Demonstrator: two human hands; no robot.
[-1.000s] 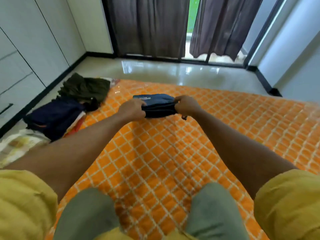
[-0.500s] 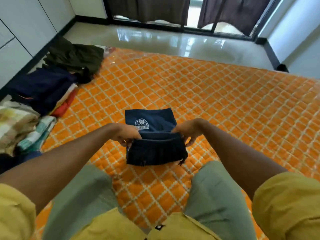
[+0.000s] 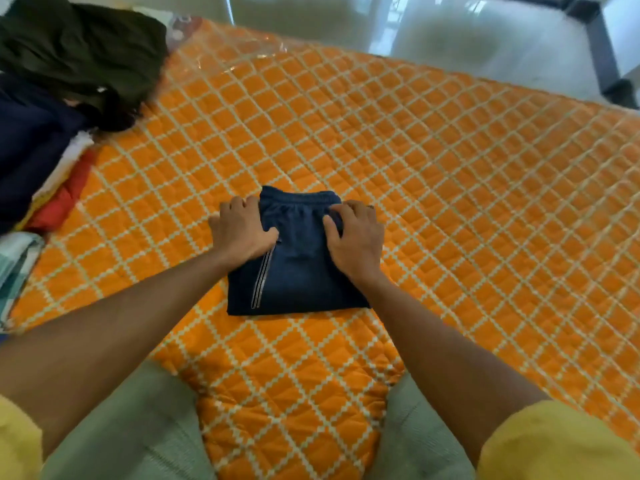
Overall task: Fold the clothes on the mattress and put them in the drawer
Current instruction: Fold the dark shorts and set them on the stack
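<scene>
A folded navy garment (image 3: 298,265) with an elastic waistband and a silver zip lies flat on the orange quilted mattress (image 3: 450,202) in front of my knees. My left hand (image 3: 240,230) rests palm down on its left edge, fingers slightly bent over the fabric. My right hand (image 3: 356,237) presses on its right side, fingertips at the waistband. No drawer is in view.
A pile of clothes sits at the mattress's left edge: a dark olive garment (image 3: 86,53), a navy one (image 3: 27,150), red and white pieces (image 3: 65,195) and a checked cloth (image 3: 15,265). Glossy floor (image 3: 450,36) lies beyond the mattress.
The garment was held up between both hands, then laid down and folded over toward me. The logo is now hidden, and both hands lie on top of the folded bundle.
</scene>
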